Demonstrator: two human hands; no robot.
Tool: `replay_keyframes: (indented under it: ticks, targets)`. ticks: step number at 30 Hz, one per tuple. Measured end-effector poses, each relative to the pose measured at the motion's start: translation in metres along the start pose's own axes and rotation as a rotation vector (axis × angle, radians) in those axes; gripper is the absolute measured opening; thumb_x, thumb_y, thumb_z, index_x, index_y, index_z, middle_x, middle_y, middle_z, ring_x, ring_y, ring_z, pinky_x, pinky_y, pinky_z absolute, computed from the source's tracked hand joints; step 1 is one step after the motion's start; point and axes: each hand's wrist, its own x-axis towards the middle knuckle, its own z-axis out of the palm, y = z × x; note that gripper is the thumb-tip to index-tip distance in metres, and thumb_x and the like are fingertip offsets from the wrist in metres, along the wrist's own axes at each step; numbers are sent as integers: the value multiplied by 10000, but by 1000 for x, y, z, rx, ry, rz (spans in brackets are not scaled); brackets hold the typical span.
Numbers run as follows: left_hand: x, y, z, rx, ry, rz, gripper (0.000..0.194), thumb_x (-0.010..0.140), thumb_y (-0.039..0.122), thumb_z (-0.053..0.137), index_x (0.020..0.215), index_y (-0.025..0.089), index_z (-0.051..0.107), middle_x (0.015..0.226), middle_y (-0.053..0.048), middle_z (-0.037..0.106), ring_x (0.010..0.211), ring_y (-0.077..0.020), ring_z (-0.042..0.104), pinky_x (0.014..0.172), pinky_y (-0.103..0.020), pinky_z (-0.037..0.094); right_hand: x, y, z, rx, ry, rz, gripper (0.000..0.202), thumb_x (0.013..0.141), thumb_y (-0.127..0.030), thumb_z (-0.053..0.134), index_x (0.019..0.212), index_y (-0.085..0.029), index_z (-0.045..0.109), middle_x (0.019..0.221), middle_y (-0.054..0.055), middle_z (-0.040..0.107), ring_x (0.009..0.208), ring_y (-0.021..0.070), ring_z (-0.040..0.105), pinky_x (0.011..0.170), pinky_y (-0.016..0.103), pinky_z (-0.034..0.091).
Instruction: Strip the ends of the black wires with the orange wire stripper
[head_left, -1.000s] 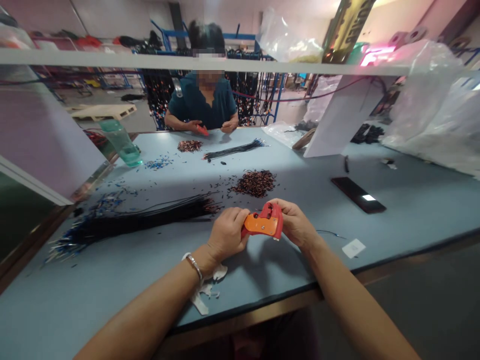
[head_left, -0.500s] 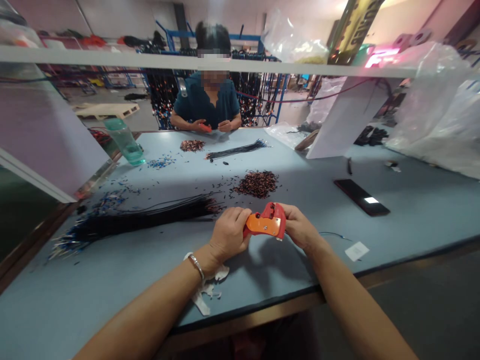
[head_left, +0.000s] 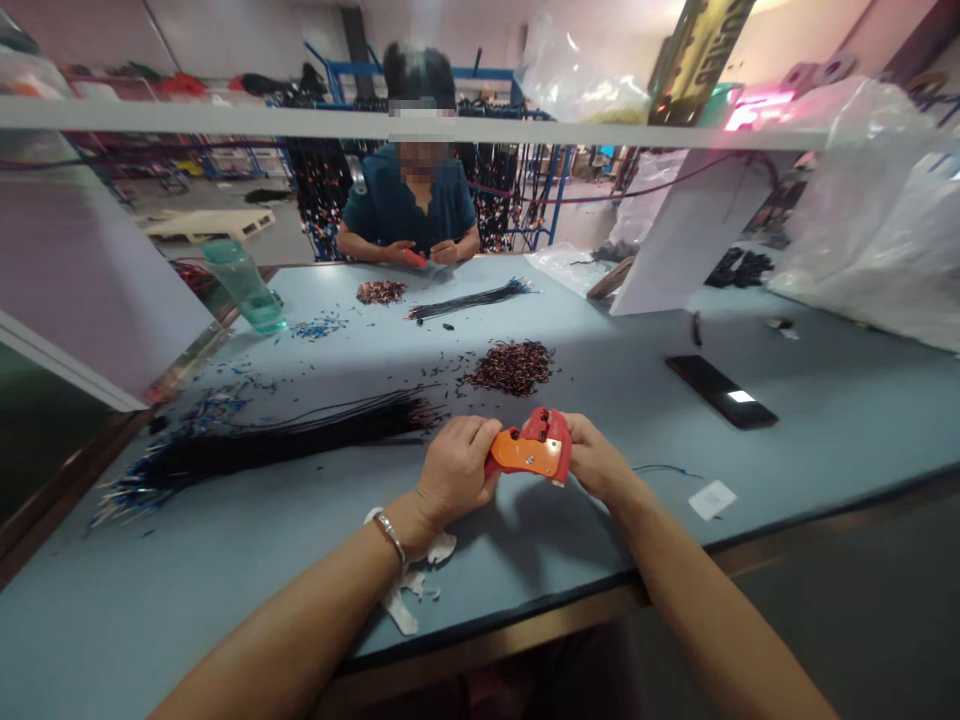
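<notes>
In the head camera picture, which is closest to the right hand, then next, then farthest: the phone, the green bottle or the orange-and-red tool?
1. Orange-and-red tool: right by the right hand, on its left.
2. Phone: off to the hand's right, a bit farther forward.
3. Green bottle: way over on the far left.

From here I see the cutting tool [head_left: 529, 455] between the left hand [head_left: 457, 465] and the right hand [head_left: 592, 455], over the bench [head_left: 525, 560]. A large wire bundle [head_left: 277, 445] lies left of the left hand, the bottle [head_left: 244, 290] behind it. Ahead of both hands sits a heap of clippings [head_left: 514, 368], with a smaller bundle [head_left: 469, 300] beyond. Right of the right hand lie a card [head_left: 712, 500] and, behind that, a phone [head_left: 716, 388].
</notes>
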Motion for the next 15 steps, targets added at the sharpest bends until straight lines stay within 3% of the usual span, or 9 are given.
replay_keyframes:
  ticks: [7, 15]
  targets:
    - [1, 1, -1, 6, -16, -6, 280, 802, 304, 488, 1023, 144, 551, 906, -122, 606, 808, -249, 542, 746, -386, 462, -1, -3, 2, -55, -20, 25, 119, 740, -224, 582, 644, -165, 543, 519, -44, 539, 435, 60, 448, 435, 181, 371]
    - [0, 1, -1, 4, -19, 13, 291, 783, 282, 521, 1027, 128, 551, 905, -128, 611, 814, -251, 550, 740, -380, 464, 0, -3, 4, -97, -10, -32, 51, 709, -207, 599, 697, -158, 591, 593, -31, 590, 530, 82, 504, 518, 197, 411]
